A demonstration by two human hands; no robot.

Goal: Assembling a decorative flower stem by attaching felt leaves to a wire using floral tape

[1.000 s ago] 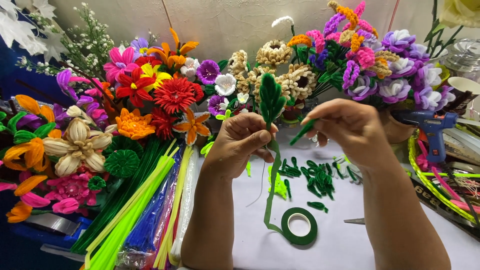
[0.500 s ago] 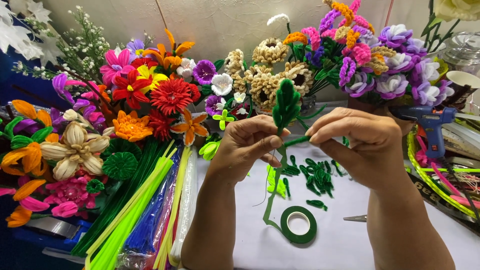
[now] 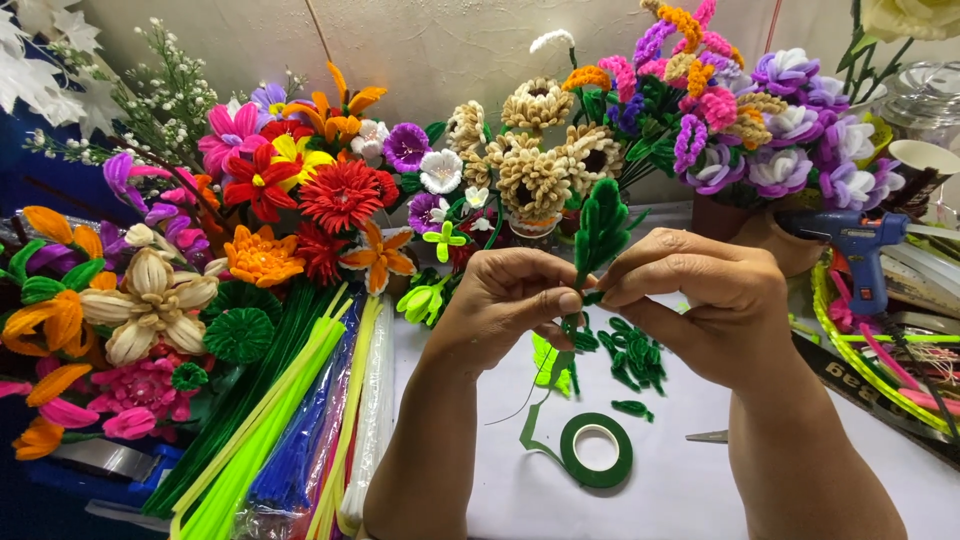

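I see my left hand (image 3: 505, 300) and right hand (image 3: 705, 300) meeting above the white table (image 3: 680, 490), both pinching the stem just under a green pipe-cleaner leaf (image 3: 600, 228). The leaf stands nearly upright, tip up, long axis vertical, tilted slightly right. A strip of green tape trails down to the tape roll (image 3: 596, 450); loose green leaf pieces (image 3: 632, 355) lie below.

Looks like a home craft corner for making fake flowers. The white table (image 3: 690, 490) is crammed with finished fuzzy-wire flowers (image 3: 340, 195), bundles of green wire stems (image 3: 250, 430), a roll of green tape (image 3: 596, 450) and a blue glue gun (image 3: 858, 245), all pushed against a plain wall (image 3: 450, 45).
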